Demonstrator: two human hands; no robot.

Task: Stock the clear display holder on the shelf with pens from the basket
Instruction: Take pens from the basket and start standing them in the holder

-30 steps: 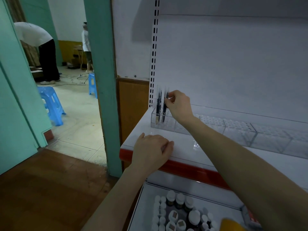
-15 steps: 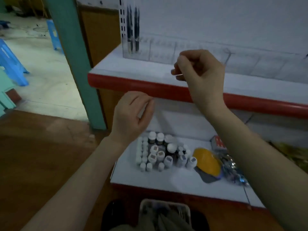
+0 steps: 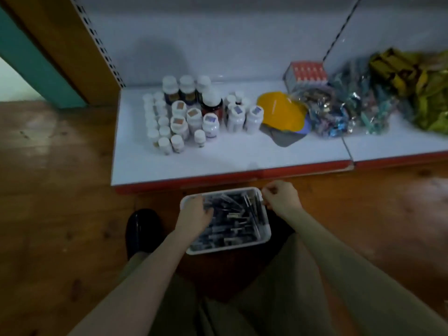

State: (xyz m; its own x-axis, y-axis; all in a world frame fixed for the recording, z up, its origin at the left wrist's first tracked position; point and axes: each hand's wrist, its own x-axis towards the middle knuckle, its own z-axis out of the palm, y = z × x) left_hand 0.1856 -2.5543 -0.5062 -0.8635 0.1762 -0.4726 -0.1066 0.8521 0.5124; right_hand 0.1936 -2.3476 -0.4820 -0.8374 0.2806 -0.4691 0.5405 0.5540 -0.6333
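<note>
- Wooden floor [image 3: 60, 178], worn boards, runs under and around everything in the low view.
- Bottom shelf [image 3: 230, 156]: white deck, red front lip, white back panel behind it.
- Yellow-green packets [image 3: 424, 88] are heaped at the shelf's far right. Clear bags of small wrapped items [image 3: 339, 112] lie just left of them.
- Cluster of white-capped bottles [image 3: 194, 112] on the shelf's left half: tall dark ones at the back, small white ones in front.
- White basket [image 3: 230, 248] sits on the floor just in front of the red lip, between the person's legs. It is packed with dark pens [image 3: 232, 221] lying in a jumble.
- Yellow disc-shaped item [image 3: 281, 110] lies between the bottles and the bags.
- Red-and-white box [image 3: 306, 70] sits against the back panel.
- Black shoe [image 3: 143, 230] on the floor left of the basket.
- Left hand [image 3: 194, 213] is down among the pens at the basket's left end, fingers curled. I cannot tell whether any pen is gripped.
- Right hand [image 3: 281, 197] is at the basket's far right corner, fingers curled against the rim. Too blurred to tell if it holds the rim.
</note>
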